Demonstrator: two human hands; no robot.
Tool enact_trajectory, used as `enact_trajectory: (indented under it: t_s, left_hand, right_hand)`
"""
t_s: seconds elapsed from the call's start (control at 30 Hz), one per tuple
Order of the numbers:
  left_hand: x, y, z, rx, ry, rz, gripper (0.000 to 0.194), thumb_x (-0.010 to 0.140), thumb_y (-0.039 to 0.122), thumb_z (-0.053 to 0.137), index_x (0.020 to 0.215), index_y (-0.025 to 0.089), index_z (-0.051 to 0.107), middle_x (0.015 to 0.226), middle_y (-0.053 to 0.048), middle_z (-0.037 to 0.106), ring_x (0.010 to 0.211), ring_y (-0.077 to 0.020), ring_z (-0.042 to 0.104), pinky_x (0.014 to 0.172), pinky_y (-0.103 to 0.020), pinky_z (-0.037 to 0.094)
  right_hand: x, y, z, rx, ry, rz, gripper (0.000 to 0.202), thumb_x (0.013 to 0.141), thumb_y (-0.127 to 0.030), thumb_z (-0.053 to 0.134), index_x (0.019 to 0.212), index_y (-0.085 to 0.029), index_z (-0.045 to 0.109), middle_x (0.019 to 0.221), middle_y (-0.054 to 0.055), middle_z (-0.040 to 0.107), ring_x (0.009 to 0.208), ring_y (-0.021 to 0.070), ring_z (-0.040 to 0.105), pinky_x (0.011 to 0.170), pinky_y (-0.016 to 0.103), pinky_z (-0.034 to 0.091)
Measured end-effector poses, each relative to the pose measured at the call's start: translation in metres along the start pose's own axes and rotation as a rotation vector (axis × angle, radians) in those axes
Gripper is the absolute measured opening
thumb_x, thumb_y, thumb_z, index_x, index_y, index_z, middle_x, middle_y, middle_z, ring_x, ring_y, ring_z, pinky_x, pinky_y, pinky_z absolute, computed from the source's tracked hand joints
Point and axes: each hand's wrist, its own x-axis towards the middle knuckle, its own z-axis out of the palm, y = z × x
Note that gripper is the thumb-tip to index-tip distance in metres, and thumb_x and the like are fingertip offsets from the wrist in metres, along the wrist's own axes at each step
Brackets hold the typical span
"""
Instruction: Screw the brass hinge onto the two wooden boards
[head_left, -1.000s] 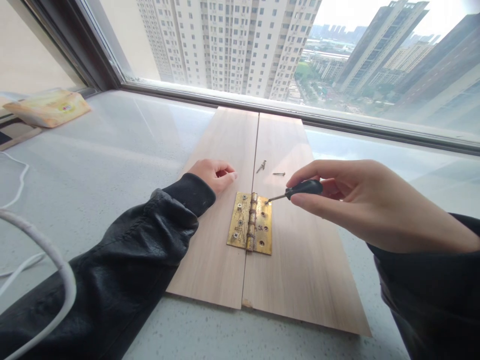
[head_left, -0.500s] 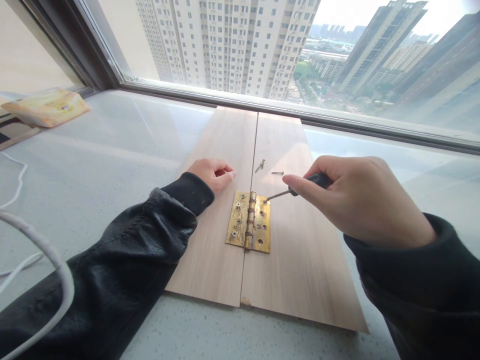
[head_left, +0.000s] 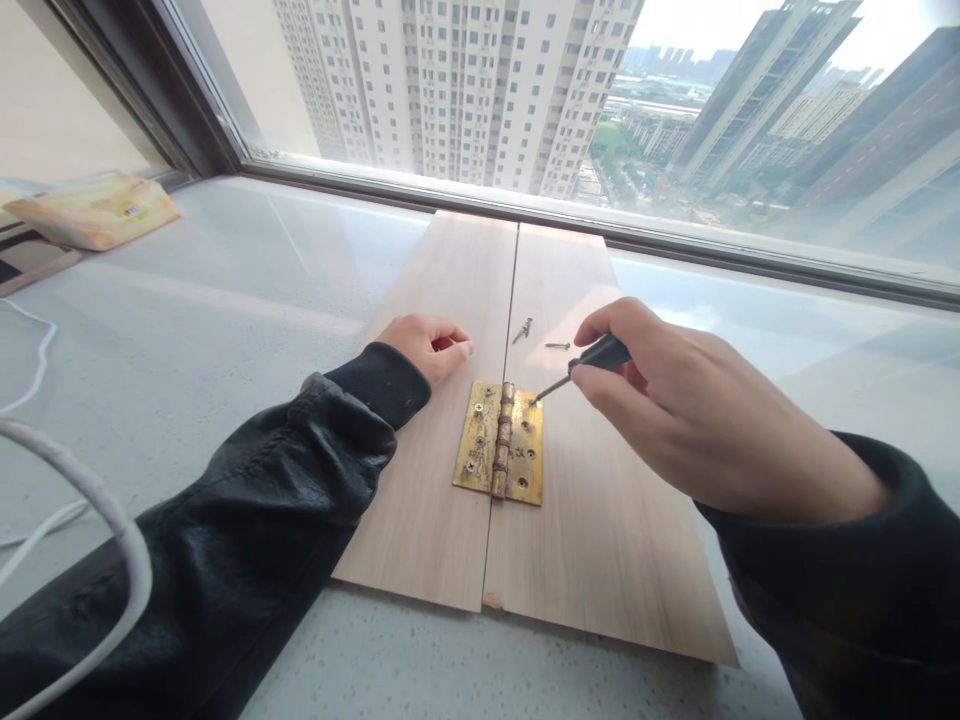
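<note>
In the middle of the frame, a gold hinge (head_left: 502, 440), flat across the crack between two pale boards, with one half on the left board (head_left: 420, 510) and one half on the right board (head_left: 600, 530), a good spot for touching both. In the left half, four screw heads; in the lower holes of the right half, no shiny heads to see.

Right of the middle, the right hand (head_left: 675, 400), grasping a small dark screwdriver (head_left: 606, 352) by its handle, tip slanting down to the top right hole, likely for easy turning. Too small to tell about a screw under it.

Left of the middle, the left hand (head_left: 424, 348), loosely curled and resting on the left board, maybe to keep the wood still. Can't tell about anything tucked inside. Just above the hinge, two loose screws (head_left: 523, 331) and a lone screw (head_left: 557, 346), perhaps for quick reaching. At upper left, well out of the way, a soft yellow pack (head_left: 97, 212).
</note>
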Motion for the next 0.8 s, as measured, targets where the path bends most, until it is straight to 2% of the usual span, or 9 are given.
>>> enact_trajectory:
  t_s: [0.1, 0.23, 0.4, 0.57, 0.7, 0.8]
  left_hand:
    - [0.000, -0.001, 0.000, 0.000, -0.002, 0.002, 0.030, 0.075, 0.040, 0.057, 0.082, 0.016, 0.074, 0.065, -0.003, 0.067, 0.058, -0.0132, 0.053, 0.054, -0.025, 0.039]
    - [0.000, -0.001, 0.000, 0.001, -0.007, 0.006, 0.031, 0.075, 0.041, 0.057, 0.082, 0.016, 0.074, 0.066, -0.003, 0.067, 0.058, -0.0131, 0.053, 0.054, -0.025, 0.039]
    - [0.000, -0.001, 0.000, 0.002, -0.004, 0.004, 0.032, 0.075, 0.041, 0.057, 0.083, 0.016, 0.074, 0.066, -0.004, 0.068, 0.058, -0.0133, 0.053, 0.054, -0.025, 0.039]
    - [0.000, 0.000, -0.001, -0.001, -0.011, -0.002, 0.031, 0.075, 0.041, 0.057, 0.084, 0.016, 0.074, 0.066, -0.004, 0.068, 0.059, -0.0136, 0.054, 0.055, -0.026, 0.040]
    - [0.000, 0.000, -0.001, 0.008, -0.013, -0.001, 0.030, 0.075, 0.041, 0.057, 0.083, 0.017, 0.074, 0.067, -0.003, 0.067, 0.060, -0.0138, 0.054, 0.055, -0.026, 0.040]
    - [0.000, 0.000, -0.001, 0.000, -0.017, -0.001, 0.030, 0.075, 0.040, 0.057, 0.083, 0.017, 0.074, 0.066, -0.003, 0.067, 0.060, -0.0137, 0.054, 0.056, -0.026, 0.040]
  right_hand:
    - [-0.002, 0.003, -0.004, 0.031, -0.005, -0.056, 0.014, 0.086, -0.033, 0.051, 0.089, -0.021, 0.056, 0.065, 0.000, 0.059, 0.057, 0.0159, 0.053, 0.053, 0.029, 0.036]
    - [-0.004, 0.003, -0.008, 0.035, -0.002, -0.069, 0.017, 0.082, -0.037, 0.058, 0.076, -0.021, 0.055, 0.060, 0.000, 0.058, 0.057, 0.0174, 0.053, 0.051, 0.030, 0.035]
    - [-0.003, 0.001, -0.010, -0.026, 0.010, -0.009, 0.032, 0.080, -0.046, 0.059, 0.063, -0.023, 0.044, 0.054, 0.000, 0.053, 0.049, 0.0160, 0.045, 0.047, 0.030, 0.030]
    - [0.001, 0.006, -0.007, 0.063, 0.038, -0.012, 0.036, 0.081, -0.046, 0.058, 0.059, -0.022, 0.042, 0.048, -0.004, 0.042, 0.044, 0.0109, 0.033, 0.047, 0.029, 0.027]
    - [0.002, 0.008, 0.002, 0.070, 0.129, 0.066, 0.046, 0.082, -0.052, 0.056, 0.052, -0.022, 0.038, 0.045, -0.005, 0.027, 0.045, 0.0104, 0.024, 0.048, 0.030, 0.022]
    - [0.003, 0.006, 0.009, 0.007, 0.179, 0.131, 0.048, 0.082, -0.056, 0.052, 0.050, -0.022, 0.040, 0.044, -0.004, 0.028, 0.047, 0.0120, 0.024, 0.049, 0.030, 0.023]
